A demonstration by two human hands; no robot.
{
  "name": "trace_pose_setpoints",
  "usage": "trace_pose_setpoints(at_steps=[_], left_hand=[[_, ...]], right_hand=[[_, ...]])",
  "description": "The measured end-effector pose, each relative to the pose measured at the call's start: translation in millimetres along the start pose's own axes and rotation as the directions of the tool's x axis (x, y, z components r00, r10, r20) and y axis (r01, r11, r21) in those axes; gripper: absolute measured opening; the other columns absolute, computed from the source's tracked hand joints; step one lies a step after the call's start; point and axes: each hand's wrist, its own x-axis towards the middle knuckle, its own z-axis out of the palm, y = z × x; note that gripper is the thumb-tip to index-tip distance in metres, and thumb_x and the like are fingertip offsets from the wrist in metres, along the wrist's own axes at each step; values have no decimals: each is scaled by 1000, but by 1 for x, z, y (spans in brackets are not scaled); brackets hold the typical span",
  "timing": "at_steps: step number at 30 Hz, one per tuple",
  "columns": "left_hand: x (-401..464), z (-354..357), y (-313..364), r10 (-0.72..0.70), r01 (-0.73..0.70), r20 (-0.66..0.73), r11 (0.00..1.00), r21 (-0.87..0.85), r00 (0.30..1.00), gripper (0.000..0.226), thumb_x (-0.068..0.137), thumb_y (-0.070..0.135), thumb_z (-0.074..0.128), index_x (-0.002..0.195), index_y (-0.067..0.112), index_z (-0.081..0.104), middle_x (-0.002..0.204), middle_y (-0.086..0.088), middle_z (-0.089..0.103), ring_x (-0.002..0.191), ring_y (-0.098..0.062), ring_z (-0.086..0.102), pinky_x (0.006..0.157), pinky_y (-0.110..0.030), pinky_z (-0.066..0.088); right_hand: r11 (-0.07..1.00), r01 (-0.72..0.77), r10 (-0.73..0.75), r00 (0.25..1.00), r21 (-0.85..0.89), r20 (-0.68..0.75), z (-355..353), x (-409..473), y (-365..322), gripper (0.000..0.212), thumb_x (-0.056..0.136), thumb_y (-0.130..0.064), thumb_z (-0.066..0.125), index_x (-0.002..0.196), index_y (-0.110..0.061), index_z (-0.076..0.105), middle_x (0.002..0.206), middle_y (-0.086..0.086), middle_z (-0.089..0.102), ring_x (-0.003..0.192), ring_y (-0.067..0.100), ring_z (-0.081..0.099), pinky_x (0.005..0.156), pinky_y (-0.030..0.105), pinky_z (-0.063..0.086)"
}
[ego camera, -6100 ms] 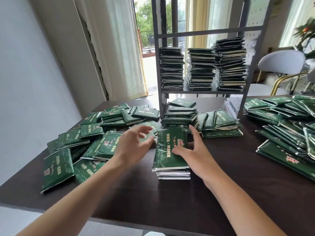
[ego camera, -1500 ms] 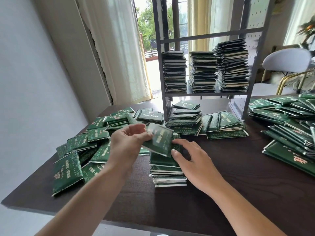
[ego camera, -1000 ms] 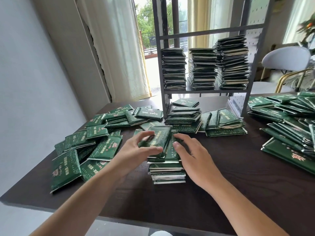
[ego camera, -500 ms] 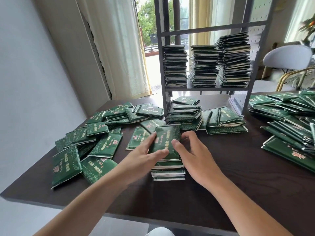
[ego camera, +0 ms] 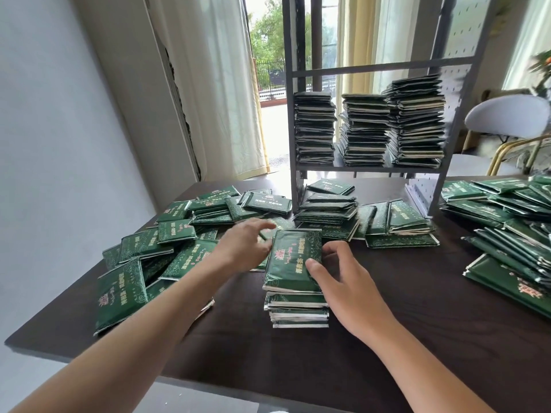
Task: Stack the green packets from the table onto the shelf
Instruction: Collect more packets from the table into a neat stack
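A small stack of green packets (ego camera: 293, 263) stands on the dark table (ego camera: 417, 338) in front of me. My right hand (ego camera: 343, 281) rests against its right side, thumb on the top packet and fingers curled at the far corner. My left hand (ego camera: 244, 245) is just left of the stack, fingers stretched toward loose packets (ego camera: 176, 231) behind it, holding nothing. The grey metal shelf (ego camera: 369, 166) at the back carries three tall stacks of packets (ego camera: 365, 129).
Loose green packets cover the table's left side and lie piled at the right (ego camera: 507, 222). More packets (ego camera: 328, 207) sit under the shelf's lower level. A white chair (ego camera: 507, 117) stands behind at the right. Curtains and an open doorway are beyond the shelf.
My left hand laid a packet on top of the stack, then let go and moved left and away toward the loose packets. My right hand stayed on the stack's right side.
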Motion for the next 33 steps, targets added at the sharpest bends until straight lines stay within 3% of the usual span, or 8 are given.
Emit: trace_pose_setpoints(at_steps=[3, 6, 14, 20, 23, 26, 29, 33], left_hand=[[11, 9, -5, 47, -70, 139, 983, 168, 989, 49, 98, 29, 63, 146, 27, 52, 153, 4, 50, 136, -17, 50, 111, -29, 39], [11, 13, -11, 116, -172, 184, 931, 323, 976, 51, 97, 27, 62, 147, 24, 51, 153, 4, 50, 139, -17, 47, 112, -25, 32], [-3, 23, -22, 212, -267, 187, 897, 351, 959, 32, 99, 28, 53, 128, 27, 65, 136, 5, 54, 117, -17, 61, 102, -32, 46], [-14, 12, -36, 129, -134, 36, 953, 270, 991, 30, 102, 38, 54, 124, 28, 72, 129, 10, 66, 112, -11, 63, 103, -30, 47], [-19, 4, -41, 58, -38, -57, 951, 305, 997, 31, 99, 47, 57, 97, 25, 79, 104, 6, 75, 92, -13, 67, 89, -30, 53], [-15, 2, -40, -130, 170, -165, 951, 258, 978, 44, 95, 59, 59, 72, 22, 69, 82, 2, 71, 83, -20, 68, 71, -31, 48], [-5, 4, -33, -291, 331, -170, 890, 314, 942, 56, 87, 75, 56, 92, 21, 72, 97, 0, 70, 96, -24, 66, 72, -31, 47], [6, 6, -37, -378, 381, -76, 862, 335, 923, 68, 77, 82, 58, 108, 22, 62, 113, -4, 68, 106, -26, 63, 86, -35, 52]], right_hand=[[1000, -5, 5, 1000, -4, 3, -1, 0, 1, 35, 90, -60, 51, 117, -39, 47, 115, -11, 62, 105, 17, 60, 96, 43, 46], [1000, -2, 3, 1000, -21, 15, 0, -1, 2, 38, 92, -59, 50, 125, -41, 43, 122, -11, 60, 106, 19, 61, 97, 43, 46], [999, -17, 18, 999, -39, 29, -1, -2, -1, 46, 92, -61, 48, 133, -44, 39, 124, -7, 62, 108, 22, 61, 96, 42, 48], [999, -13, 14, 999, -41, 29, -1, -1, 0, 46, 93, -60, 48, 134, -41, 41, 124, -9, 62, 101, 20, 60, 97, 42, 47], [999, -6, 7, 1000, -51, 28, 0, -1, -1, 46, 93, -60, 48, 134, -41, 41, 124, -11, 60, 93, 14, 56, 97, 42, 47], [999, -13, 15, 999, -49, 30, 0, -1, -2, 46, 92, -60, 48, 134, -42, 42, 124, -13, 61, 102, 15, 61, 99, 42, 46], [999, -20, 21, 999, -42, 26, -1, -2, -1, 43, 92, -59, 49, 132, -42, 44, 119, -10, 64, 102, 16, 61, 95, 40, 47], [999, -31, 32, 999, -37, 29, -1, -1, 0, 42, 94, -57, 50, 132, -42, 44, 116, -10, 64, 104, 18, 61, 93, 38, 46]])
